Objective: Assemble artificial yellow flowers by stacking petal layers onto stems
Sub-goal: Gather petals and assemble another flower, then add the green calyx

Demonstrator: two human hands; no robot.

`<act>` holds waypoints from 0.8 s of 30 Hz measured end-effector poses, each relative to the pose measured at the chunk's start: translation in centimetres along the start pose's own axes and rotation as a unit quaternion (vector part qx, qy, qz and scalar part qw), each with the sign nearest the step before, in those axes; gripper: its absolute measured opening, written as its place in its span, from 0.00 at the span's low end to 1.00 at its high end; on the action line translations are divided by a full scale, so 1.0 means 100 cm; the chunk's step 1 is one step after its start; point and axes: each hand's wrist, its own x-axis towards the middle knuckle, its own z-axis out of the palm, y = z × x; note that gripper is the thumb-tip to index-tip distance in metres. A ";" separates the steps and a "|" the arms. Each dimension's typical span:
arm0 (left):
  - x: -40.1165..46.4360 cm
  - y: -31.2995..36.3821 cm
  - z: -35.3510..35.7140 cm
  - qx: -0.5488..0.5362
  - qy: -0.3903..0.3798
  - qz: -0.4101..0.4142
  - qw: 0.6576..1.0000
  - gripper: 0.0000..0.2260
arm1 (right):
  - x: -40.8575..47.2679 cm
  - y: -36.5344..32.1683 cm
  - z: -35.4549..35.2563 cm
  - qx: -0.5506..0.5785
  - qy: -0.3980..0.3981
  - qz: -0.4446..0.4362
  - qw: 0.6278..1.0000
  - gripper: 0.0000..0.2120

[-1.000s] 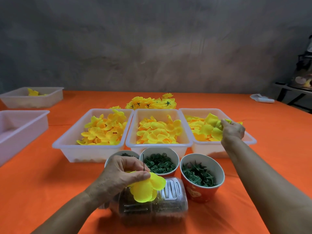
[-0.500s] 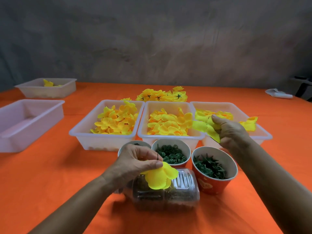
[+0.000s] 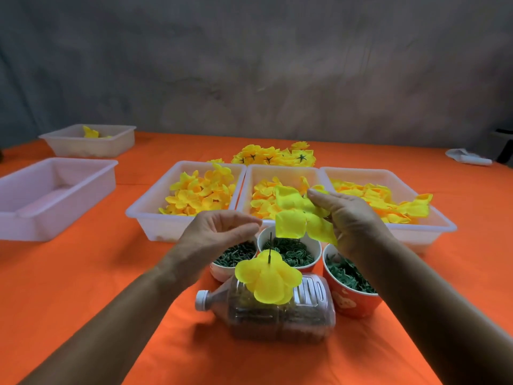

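No readable text; red cup (image 3: 350, 301) print illegible.
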 end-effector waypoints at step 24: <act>0.009 0.045 0.018 -0.119 0.066 -0.152 0.979 0.14 | -0.021 -0.016 0.025 -0.119 -0.163 0.017 0.979 0.16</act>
